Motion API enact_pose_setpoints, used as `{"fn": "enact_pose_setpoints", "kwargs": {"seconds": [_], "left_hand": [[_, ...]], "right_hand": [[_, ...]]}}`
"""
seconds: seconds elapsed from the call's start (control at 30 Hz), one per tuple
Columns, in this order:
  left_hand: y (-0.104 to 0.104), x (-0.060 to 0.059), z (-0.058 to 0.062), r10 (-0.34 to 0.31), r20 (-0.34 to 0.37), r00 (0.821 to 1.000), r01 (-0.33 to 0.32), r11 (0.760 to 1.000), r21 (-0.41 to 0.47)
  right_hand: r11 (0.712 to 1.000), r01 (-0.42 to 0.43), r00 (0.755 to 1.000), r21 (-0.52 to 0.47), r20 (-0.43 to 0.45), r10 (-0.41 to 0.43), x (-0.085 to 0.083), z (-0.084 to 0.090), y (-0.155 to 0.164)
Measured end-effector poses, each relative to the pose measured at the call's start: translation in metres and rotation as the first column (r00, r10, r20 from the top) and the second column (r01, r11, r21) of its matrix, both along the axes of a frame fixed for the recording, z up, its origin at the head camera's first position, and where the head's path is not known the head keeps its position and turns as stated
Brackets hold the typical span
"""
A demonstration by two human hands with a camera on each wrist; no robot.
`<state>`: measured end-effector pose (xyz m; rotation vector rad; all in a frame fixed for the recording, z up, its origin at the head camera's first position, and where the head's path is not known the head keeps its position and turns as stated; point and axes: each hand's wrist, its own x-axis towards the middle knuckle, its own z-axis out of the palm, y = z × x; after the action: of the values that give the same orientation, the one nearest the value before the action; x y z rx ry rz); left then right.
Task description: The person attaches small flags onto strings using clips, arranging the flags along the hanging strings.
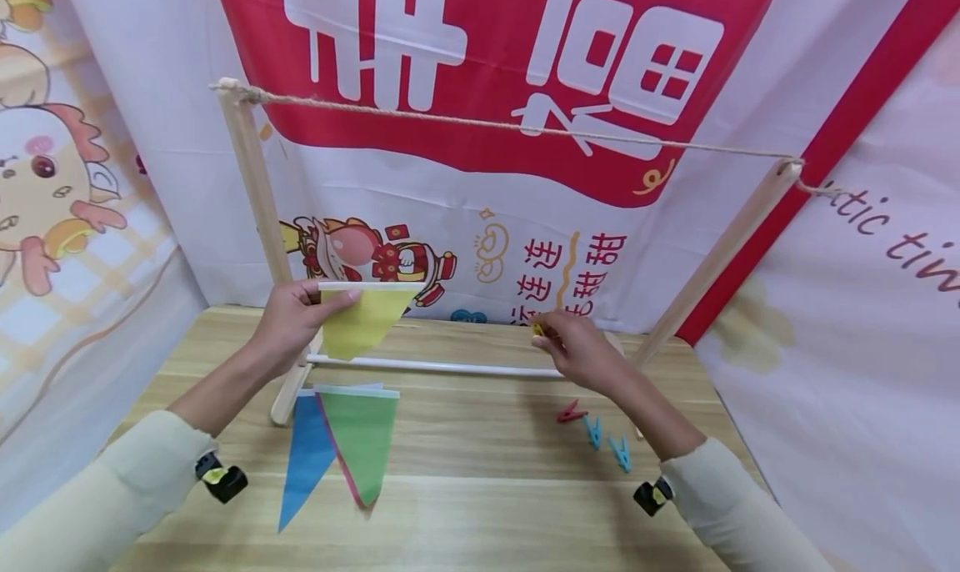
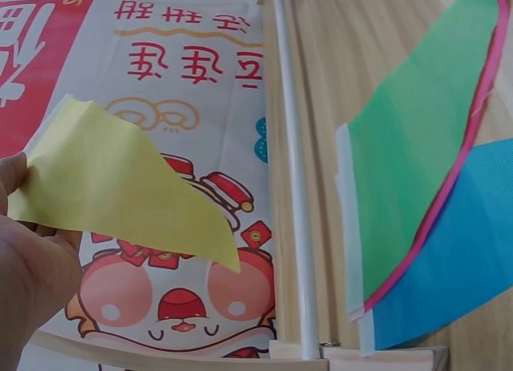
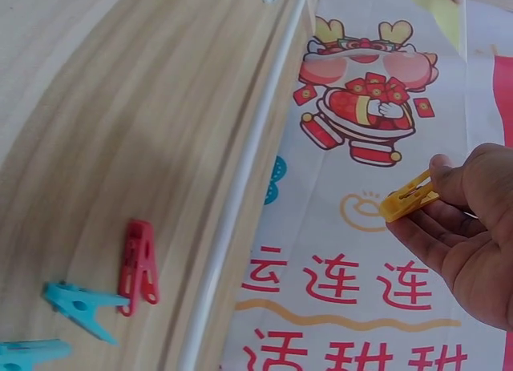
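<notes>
My left hand (image 1: pixel 292 318) pinches the top corner of a yellow triangular flag (image 1: pixel 363 318), holding it up above the table; the flag (image 2: pixel 120 187) fills the left wrist view beside my thumb. My right hand (image 1: pixel 573 347) pinches a yellow clothespin (image 3: pixel 409 196) between thumb and fingers, raised above the white rod (image 1: pixel 435 367). A green flag (image 1: pixel 360 439) lies over a pink one and a blue flag (image 1: pixel 303 459) on the wooden table (image 1: pixel 480 505). A jute rope (image 1: pixel 525 127) is strung between two wooden posts.
A red clothespin (image 1: pixel 570 412) and two blue clothespins (image 1: pixel 607 443) lie on the table near my right forearm. Wooden posts (image 1: pixel 255 180) stand left and right of the frame. Printed banners close off the back and both sides.
</notes>
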<state>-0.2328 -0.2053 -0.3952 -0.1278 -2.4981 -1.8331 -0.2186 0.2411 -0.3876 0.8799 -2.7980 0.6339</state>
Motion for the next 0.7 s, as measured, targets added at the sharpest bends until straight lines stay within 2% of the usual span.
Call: {"fn": "enact_pose_setpoints", "kwargs": {"seconds": [0.27, 0.7], "left_hand": [[0.004, -0.006, 0.012, -0.012, -0.02, 1.0, 0.013, 0.999, 0.052], [0.005, -0.01, 0.03, 0.018, -0.062, 0.998, -0.01, 0.993, 0.117]], "right_hand": [[1.0, 0.012, 1.0, -0.019, 0.025, -0.011, -0.001, 0.014, -0.007], [1.0, 0.015, 1.0, -0.023, 0.007, -0.015, -0.005, 0.038, -0.014]]}}
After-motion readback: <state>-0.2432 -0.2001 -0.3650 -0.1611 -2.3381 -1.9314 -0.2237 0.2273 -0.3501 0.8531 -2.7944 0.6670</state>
